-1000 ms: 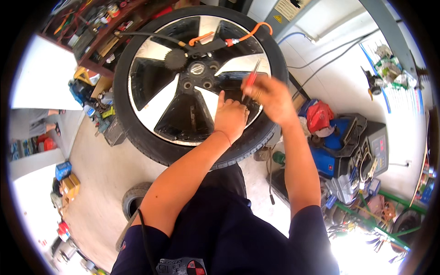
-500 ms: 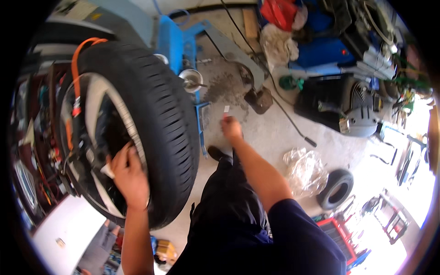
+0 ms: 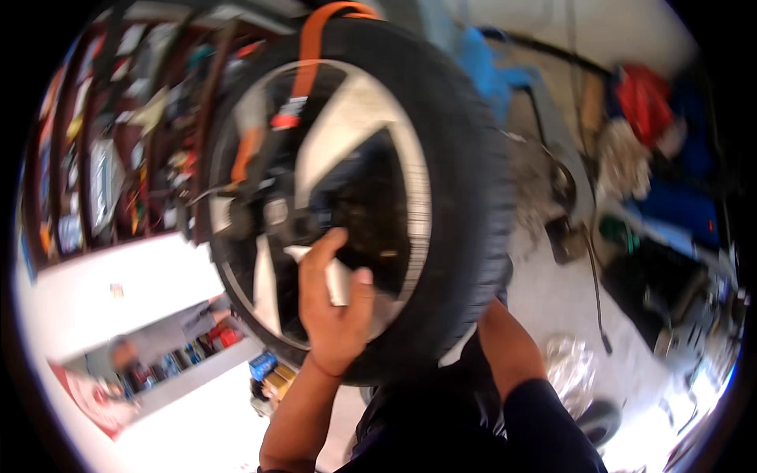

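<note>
A large wheel (image 3: 473,197) with a black tyre and a black-and-silver rim (image 3: 347,118) stands upright before me. My left hand (image 3: 335,315) is at the lower part of the rim, near the hub, its thumb and forefinger stretched apart. Something white (image 3: 339,282) shows between them; I cannot tell whether it is a spoke or a separate piece. An orange strap (image 3: 311,59) hooks over the tyre's top and ends in a red tip against the rim. Behind the tyre, on its right, goes my right forearm (image 3: 512,347); the tyre hides that hand.
Red shelving (image 3: 209,87) with many small items stands to the left. A blue frame (image 3: 485,71) is behind the tyre. On the floor to the right lie a black cable (image 3: 595,292), a clear plastic bag (image 3: 569,370) and a small tyre (image 3: 601,422).
My view has swung left, so the wheel fills the middle. My right hand, which held a small red-and-white piece, has gone behind the tyre. My left hand remains at the rim.
</note>
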The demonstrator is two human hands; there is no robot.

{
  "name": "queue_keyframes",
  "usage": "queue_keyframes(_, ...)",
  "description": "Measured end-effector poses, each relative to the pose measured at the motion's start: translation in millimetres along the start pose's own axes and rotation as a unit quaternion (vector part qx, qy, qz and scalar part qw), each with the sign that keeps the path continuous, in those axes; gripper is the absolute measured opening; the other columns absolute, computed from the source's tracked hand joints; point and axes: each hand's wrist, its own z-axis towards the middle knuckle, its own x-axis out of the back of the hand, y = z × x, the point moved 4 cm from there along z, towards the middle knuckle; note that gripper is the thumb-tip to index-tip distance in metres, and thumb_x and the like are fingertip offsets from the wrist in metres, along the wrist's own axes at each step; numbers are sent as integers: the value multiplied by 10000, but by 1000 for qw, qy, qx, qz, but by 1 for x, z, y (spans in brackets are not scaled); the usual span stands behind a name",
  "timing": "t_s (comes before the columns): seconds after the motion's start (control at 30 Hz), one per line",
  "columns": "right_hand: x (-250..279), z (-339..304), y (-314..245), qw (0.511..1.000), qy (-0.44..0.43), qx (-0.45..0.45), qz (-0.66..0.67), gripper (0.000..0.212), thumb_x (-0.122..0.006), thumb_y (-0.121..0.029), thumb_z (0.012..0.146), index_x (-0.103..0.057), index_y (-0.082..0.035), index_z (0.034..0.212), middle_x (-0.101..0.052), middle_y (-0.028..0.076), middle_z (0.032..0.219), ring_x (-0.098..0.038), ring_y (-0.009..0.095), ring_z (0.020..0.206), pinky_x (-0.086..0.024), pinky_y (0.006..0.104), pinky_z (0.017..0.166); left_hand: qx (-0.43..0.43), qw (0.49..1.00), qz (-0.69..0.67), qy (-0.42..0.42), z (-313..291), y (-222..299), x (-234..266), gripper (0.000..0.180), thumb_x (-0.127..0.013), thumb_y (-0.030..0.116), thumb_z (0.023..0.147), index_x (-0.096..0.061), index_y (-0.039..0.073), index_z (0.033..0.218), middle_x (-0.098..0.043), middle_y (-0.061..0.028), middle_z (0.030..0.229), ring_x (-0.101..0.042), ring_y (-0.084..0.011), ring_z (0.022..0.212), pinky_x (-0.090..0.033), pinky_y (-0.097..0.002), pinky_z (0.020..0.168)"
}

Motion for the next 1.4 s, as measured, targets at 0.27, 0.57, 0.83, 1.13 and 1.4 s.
queue_keyframes(0.27, 157, -127, -193, 921, 178, 308, 158, 389, -685, -159, 815, -598, -62, 1181, -648, 155, 1164, -618, 353, 1119, -494, 447, 961, 93, 969, 14, 229, 18, -157, 237, 349, -593, 28, 936, -603, 11, 1284, -681, -103, 1073, -653, -192, 930, -517, -318, 874)
queue_keyframes(0.57, 28, -260, -485, 499, 144, 680, -518, 582, -729, -77, 703, -574, -76, 1265, -590, 114, 1245, -533, 323, 1227, -439, 415, 1039, 36, 974, -47, 219, 123, -305, 297, 362, -599, 49, 883, -627, 24, 1244, -665, -181, 1124, -664, -312, 1030, -523, -377, 920)
queue_keyframes(0.83, -23, -263, -522, 493, 100, 620, -602, 577, -702, -53, 656, -567, -63, 1216, -556, 123, 1146, -534, 335, 1152, -441, 436, 1011, -161, 977, -23, 140, 144, -255, 283, 442, -579, 8, 815, -595, 28, 1256, -627, -200, 1080, -586, -387, 1036, -472, -465, 938)
queue_keyframes(1.13, 83, -243, -545, 716, 222, 635, -186, 623, -665, 97, 664, -631, -73, 1263, -638, 162, 1066, -640, 355, 1035, -512, 405, 921, -90, 978, -20, 185, 98, -285, 318, 547, -563, -16, 814, -532, 12, 1360, -614, -217, 1140, -566, -424, 1039, -458, -495, 929)
queue_keyframes(1.4, 135, -141, -606, 795, 325, 510, 50, 419, -637, -29, 851, -611, -45, 1269, -733, 104, 927, -691, 248, 828, -525, 353, 764, -124, 976, 160, 84, 105, -300, 251, 534, -611, 129, 790, -564, 4, 1307, -584, -217, 1245, -524, -395, 1187, -392, -486, 1074)
